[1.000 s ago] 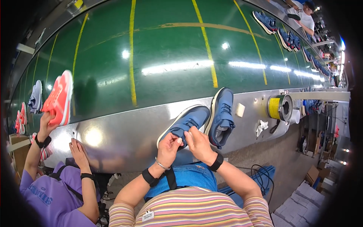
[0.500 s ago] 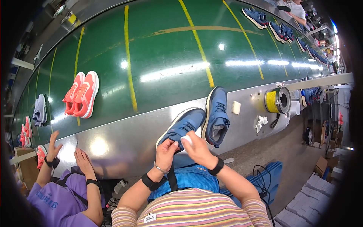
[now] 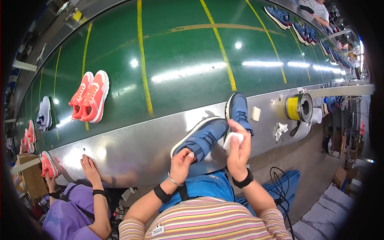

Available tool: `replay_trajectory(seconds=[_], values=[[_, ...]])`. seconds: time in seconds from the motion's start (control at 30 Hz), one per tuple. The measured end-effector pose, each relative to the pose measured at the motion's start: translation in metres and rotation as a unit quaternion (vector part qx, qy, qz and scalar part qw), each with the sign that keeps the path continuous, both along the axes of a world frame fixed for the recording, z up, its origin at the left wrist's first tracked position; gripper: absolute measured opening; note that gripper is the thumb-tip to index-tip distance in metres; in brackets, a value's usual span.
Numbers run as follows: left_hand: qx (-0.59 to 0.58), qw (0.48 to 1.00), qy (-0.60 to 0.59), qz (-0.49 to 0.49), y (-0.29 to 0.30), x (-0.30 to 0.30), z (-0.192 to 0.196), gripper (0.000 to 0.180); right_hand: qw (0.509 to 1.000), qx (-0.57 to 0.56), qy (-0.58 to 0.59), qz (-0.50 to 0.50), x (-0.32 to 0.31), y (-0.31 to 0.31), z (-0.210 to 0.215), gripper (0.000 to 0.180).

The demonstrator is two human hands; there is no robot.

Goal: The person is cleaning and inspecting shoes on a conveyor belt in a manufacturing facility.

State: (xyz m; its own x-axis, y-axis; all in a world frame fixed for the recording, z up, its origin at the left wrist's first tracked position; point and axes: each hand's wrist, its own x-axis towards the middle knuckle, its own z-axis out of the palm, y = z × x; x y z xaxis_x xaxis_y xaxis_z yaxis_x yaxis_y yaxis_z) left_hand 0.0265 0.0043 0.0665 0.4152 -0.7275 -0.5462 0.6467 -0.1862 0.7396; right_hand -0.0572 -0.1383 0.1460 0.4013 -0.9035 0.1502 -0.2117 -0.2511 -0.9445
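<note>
Two blue sneakers rest on the metal ledge in front of me. My left hand [image 3: 181, 163] pinches the heel end of the nearer sneaker [image 3: 204, 138], which lies slanted with its toe to the far right. My right hand [image 3: 241, 154] grips a small white block [image 3: 233, 141] between thumb and fingers. It is raised beside the second sneaker [image 3: 239, 108] and hides part of its heel end. That sneaker points away from me, its toe near the belt's edge.
Beyond the ledge, a green belt [image 3: 180, 48] carries coral sneakers [image 3: 94, 96] and more blue pairs [image 3: 278, 17]. Right of my sneakers are a cream block [image 3: 256, 113], crumpled white paper [image 3: 281, 131] and a yellow-labelled can [image 3: 299, 107]. A co-worker in purple [image 3: 74, 212] works at left.
My right hand, with the white block, has moved right from the nearer sneaker to beside the second one. The co-worker's raised hand has come down to a coral shoe. My view has shifted slightly.
</note>
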Motion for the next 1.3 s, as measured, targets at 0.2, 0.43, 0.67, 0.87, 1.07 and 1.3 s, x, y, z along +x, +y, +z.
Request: replay_trajectory(seconds=[0.2, 0.43, 0.67, 0.87, 1.07, 1.3], values=[[0.028, 0.997, 0.069, 0.003, 0.001, 0.001, 0.008, 0.012, 0.832, 0.467, 0.033, 0.298, -0.062, 0.047, -0.004, 0.010], [-0.026, 0.994, 0.097, 0.032, -0.012, 0.007, 0.009, 0.013, 0.951, 0.256, 0.028, 0.173, -0.086, 0.036, 0.008, 0.011], [0.026, 0.998, 0.045, 0.038, -0.003, 0.011, 0.019, 0.014, 0.968, 0.040, 0.148, -0.200, -0.140, -0.036, -0.043, 0.016], [0.065, 0.842, -0.491, -0.215, 0.003, 0.023, 0.070, 0.030, 0.951, 0.007, 0.245, -0.186, -0.173, -0.104, -0.107, 0.021], [0.036, 0.579, -0.710, -0.399, 0.002, 0.020, 0.044, 0.027, 0.903, -0.089, 0.385, -0.167, -0.172, -0.111, -0.117, 0.046], [0.014, 0.633, -0.711, -0.306, -0.056, -0.021, 0.029, 0.037, 0.974, 0.213, 0.077, 0.032, -0.140, -0.040, -0.072, 0.061]])
